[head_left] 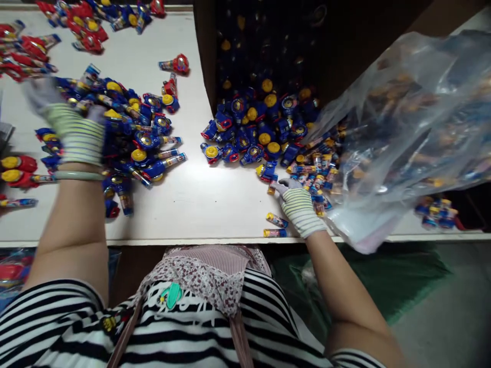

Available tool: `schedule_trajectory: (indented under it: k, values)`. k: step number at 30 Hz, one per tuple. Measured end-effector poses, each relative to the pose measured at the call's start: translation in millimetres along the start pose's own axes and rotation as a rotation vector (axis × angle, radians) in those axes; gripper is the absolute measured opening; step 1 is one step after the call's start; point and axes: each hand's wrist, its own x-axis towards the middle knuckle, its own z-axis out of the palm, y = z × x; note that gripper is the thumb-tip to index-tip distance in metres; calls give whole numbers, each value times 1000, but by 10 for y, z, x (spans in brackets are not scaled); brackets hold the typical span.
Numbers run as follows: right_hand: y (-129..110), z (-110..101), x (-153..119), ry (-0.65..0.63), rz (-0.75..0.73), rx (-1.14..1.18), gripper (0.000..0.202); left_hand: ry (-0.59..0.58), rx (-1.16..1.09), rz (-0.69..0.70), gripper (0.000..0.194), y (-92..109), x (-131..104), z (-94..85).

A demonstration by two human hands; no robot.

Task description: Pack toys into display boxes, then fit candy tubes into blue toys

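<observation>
My left hand, in a pale glove with a striped cuff, reaches over a heap of blue toys with yellow discs and clear tubes attached. Motion blurs its fingers, so whether they grip a toy cannot be told. My right hand, gloved alike, is at the edge of a pile of small printed tubes with yellow or orange ends. Its fingertips are closed at a small tube, beside a blue toy. Two more tubes lie just left of that hand.
Red toys lie at the back left of the white table, others at the left edge. Behind stands a dark open box, blue toys spilling from it. Clear plastic sheeting covers the right side, with more tubes beyond.
</observation>
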Motion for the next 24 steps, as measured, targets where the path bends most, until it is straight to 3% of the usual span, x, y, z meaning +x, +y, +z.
schedule_trajectory:
  k: [1,2,4,6,7,9,12,15,17,19,24]
  values:
    - [1,37,70,3,-1,-37,40,76,118,-6,62,183,-40,213]
    - [-17,69,143,8,7,-60,39,-25,207,8,61,384,-81,485]
    - [-91,106,260,9,10,-81,37,-345,238,109,54,755,-145,1098]
    - [-196,118,299,4,-31,-84,36,-533,283,110,63,995,-178,1635]
    - [-252,122,286,-8,-57,-74,36,-569,311,73,68,1056,-187,1829]
    - [-358,139,215,-33,-74,-14,37,-569,340,-1,70,1081,-207,2046]
    - [-491,187,87,-27,-36,134,35,-499,129,-13,54,1004,-293,2040]
    - [-661,186,38,19,-40,361,38,-384,-422,-170,38,988,-472,1880]
    - [-822,128,59,29,-41,500,41,-299,-842,-343,33,1058,-621,1788]
    - [-996,34,102,13,-44,553,42,-267,-1116,-446,33,1170,-766,1734]
    - [-1256,-153,157,-69,-126,491,42,-220,-1085,-446,36,1360,-991,1735]
